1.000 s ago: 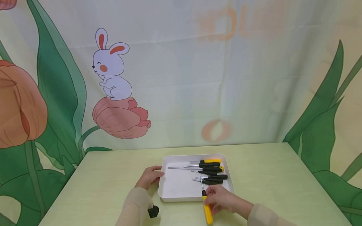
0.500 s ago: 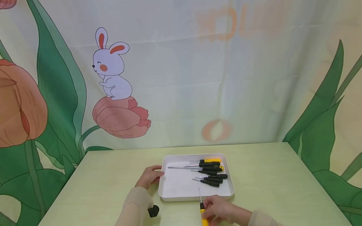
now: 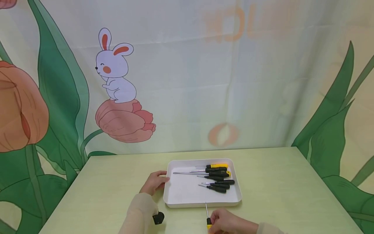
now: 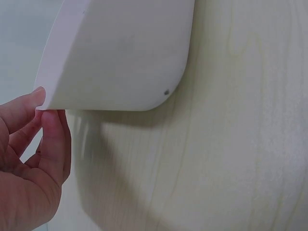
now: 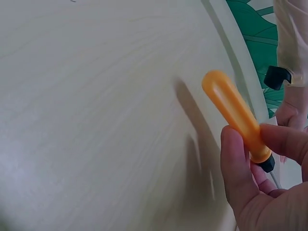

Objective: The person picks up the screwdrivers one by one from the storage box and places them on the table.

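A white tray [image 3: 178, 195] stands on the table with several screwdrivers lying toward its right side. My left hand [image 3: 154, 183] pinches the tray's left rim between thumb and fingers, as the left wrist view shows at the hand [image 4: 36, 154] and the tray wall [image 4: 125, 57]. In front of the tray, my right hand [image 3: 226, 222] holds a yellow-and-black screwdriver [image 3: 208, 221], its shaft pointing at the tray's front edge. The right wrist view shows the yellow handle [image 5: 233, 108] pinched near its black collar by the hand [image 5: 269, 197], above the tabletop.
Black-handled screwdrivers [image 3: 217, 175] and one yellow-handled screwdriver [image 3: 219, 165] lie in the tray. A small black device [image 3: 158, 218] is at the left sleeve [image 3: 141, 208]. Behind the table [image 3: 271, 182] hangs a printed curtain [image 3: 187, 81].
My right hand has moved back toward the table's front edge with the yellow screwdriver, whose tip has left the space above the tray's floor. The left hand stays at the rim.
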Action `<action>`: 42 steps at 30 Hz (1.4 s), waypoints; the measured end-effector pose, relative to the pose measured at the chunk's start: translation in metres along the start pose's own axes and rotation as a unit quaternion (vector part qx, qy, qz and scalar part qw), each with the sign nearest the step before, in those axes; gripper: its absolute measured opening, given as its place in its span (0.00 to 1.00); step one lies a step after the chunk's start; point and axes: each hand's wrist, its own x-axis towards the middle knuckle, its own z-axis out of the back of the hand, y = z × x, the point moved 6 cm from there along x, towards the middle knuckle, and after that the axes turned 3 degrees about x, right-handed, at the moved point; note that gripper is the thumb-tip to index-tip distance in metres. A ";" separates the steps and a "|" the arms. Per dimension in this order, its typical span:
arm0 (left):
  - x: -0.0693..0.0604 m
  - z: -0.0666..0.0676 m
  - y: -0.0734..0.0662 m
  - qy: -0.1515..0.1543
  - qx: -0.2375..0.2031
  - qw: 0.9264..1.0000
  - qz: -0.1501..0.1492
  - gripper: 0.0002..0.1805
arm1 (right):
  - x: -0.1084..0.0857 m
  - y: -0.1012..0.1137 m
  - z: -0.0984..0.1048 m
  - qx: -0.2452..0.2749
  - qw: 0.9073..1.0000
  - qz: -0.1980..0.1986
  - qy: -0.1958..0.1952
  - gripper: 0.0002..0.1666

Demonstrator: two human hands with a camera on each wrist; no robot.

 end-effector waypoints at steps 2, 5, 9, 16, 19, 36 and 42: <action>-0.002 0.000 -0.001 0.002 0.000 1.000 0.004 0.23 | 0.001 -0.001 0.000 -0.018 1.000 0.011 -0.001 0.06; -0.003 0.000 -0.001 0.007 -0.001 1.000 0.006 0.23 | 0.002 -0.002 -0.001 -0.035 0.999 0.023 -0.004 0.05; -0.003 -0.001 -0.001 0.007 0.002 1.000 0.000 0.22 | 0.003 -0.005 -0.003 -0.041 0.999 0.021 -0.013 0.06; -0.007 -0.003 -0.005 0.001 0.018 1.000 -0.005 0.21 | 0.002 -0.008 -0.004 -0.050 0.998 0.006 -0.034 0.06; -0.008 -0.003 -0.005 -0.002 0.023 1.000 -0.006 0.21 | 0.002 -0.007 -0.003 -0.059 0.997 0.003 -0.043 0.06; -0.006 -0.003 -0.005 -0.005 0.023 0.999 -0.022 0.21 | 0.004 -0.004 -0.003 -0.098 0.993 0.013 -0.070 0.07; -0.008 -0.002 -0.007 -0.005 0.022 1.000 -0.017 0.21 | 0.007 -0.004 -0.004 -0.107 0.992 0.001 -0.068 0.08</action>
